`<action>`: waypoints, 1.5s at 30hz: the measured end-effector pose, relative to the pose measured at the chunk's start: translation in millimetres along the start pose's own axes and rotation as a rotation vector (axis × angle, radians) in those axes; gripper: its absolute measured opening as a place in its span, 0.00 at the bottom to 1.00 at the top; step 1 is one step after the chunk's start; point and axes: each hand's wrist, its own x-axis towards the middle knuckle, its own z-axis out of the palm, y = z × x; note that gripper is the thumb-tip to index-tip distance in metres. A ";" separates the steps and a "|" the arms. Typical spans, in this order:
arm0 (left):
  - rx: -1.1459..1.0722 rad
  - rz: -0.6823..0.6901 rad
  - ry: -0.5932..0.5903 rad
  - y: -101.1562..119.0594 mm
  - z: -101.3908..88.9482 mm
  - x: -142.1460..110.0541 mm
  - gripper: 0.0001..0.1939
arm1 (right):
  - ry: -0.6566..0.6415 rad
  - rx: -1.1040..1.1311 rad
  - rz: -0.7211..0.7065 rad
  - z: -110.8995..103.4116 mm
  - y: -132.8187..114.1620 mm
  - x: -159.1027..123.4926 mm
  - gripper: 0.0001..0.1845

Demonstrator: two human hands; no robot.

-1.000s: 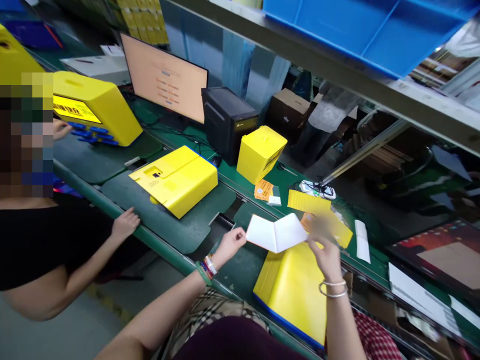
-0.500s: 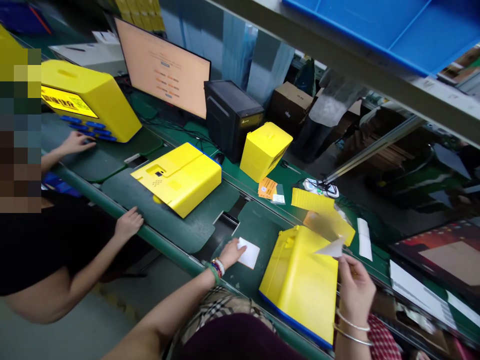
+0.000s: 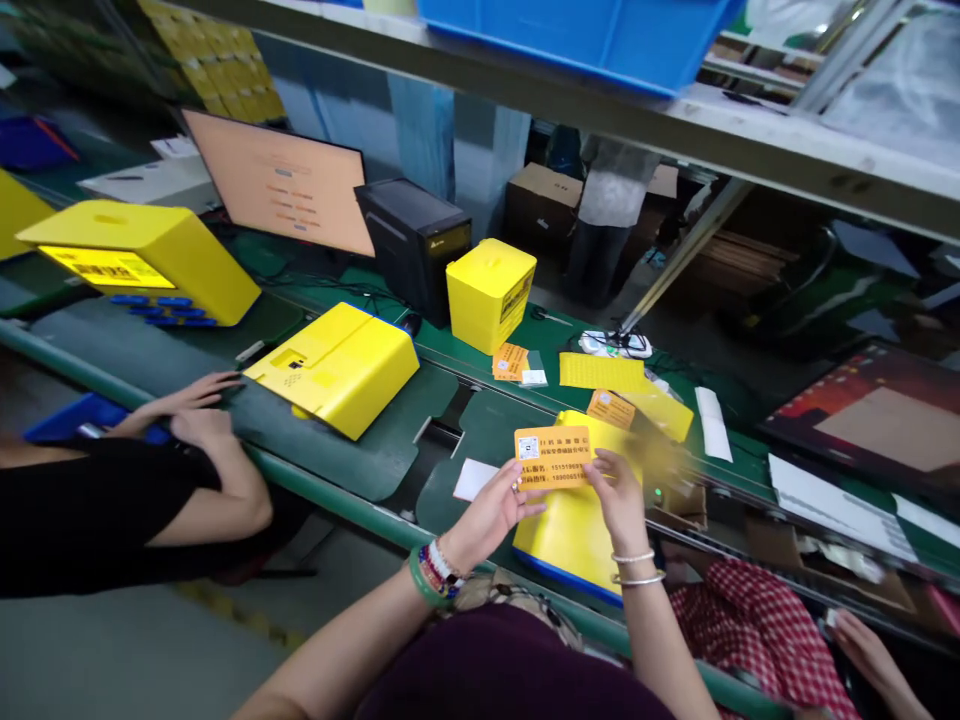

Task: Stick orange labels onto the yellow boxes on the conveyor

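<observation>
An orange sticker (image 3: 553, 458) with a QR code and printed digits is held up over the near yellow box (image 3: 577, 535). My left hand (image 3: 495, 512) has its fingers at the lower left edge of the sticker, thumb and fingertips closed on it. At the right edge, my right hand (image 3: 619, 497) pinches the same sticker. The yellow box lies on a green work board with its blue-edged side toward me, partly hidden by my hands. To the left of it, a white paper square (image 3: 474, 480) lies on the board beside my left hand.
Another yellow box (image 3: 337, 370) lies on the line to the left, near a co-worker's hands (image 3: 199, 405). Behind stand a small yellow box (image 3: 491, 295), a black computer case (image 3: 412, 245) and a monitor (image 3: 281, 185). A blue bin (image 3: 585, 40) sits on the overhead shelf.
My left hand has left the white paper and risen to the sticker. My right hand, which held a pale slip at the box's right side, has moved left over the box. The view has shifted.
</observation>
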 end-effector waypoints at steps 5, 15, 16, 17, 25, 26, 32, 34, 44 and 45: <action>0.216 0.010 0.071 -19.8 19.3 12.5 0.22 | -0.006 0.282 0.137 -27.0 11.0 2.0 0.18; 0.610 0.263 0.165 -21.3 34.4 100.8 0.14 | 0.092 0.361 0.195 -64.6 44.5 34.2 0.17; 0.592 0.251 0.169 -22.6 36.0 108.4 0.14 | 0.101 0.365 0.189 -65.8 48.1 39.7 0.17; 0.572 0.240 0.177 -24.4 37.1 115.6 0.15 | 0.107 0.378 0.188 -66.6 51.4 44.7 0.16; 0.634 0.175 0.208 -29.7 35.7 144.1 0.15 | 0.115 0.402 0.198 -69.3 71.8 62.6 0.14; 0.655 0.177 0.218 -29.0 35.8 144.8 0.15 | 0.125 0.372 0.185 -69.8 74.3 63.0 0.14; 0.784 0.171 0.265 -34.2 29.4 152.5 0.14 | 0.169 0.146 0.126 -72.8 88.1 61.9 0.15; 0.871 0.202 0.285 -37.8 24.6 155.4 0.14 | 0.161 0.135 0.146 -73.0 90.8 60.5 0.15; 1.106 0.305 0.278 -41.0 16.1 158.7 0.13 | 0.161 0.076 0.188 -72.2 92.6 62.3 0.13; 1.123 0.313 0.275 -40.8 16.2 158.8 0.13 | 0.159 0.072 0.182 -72.2 92.8 62.8 0.13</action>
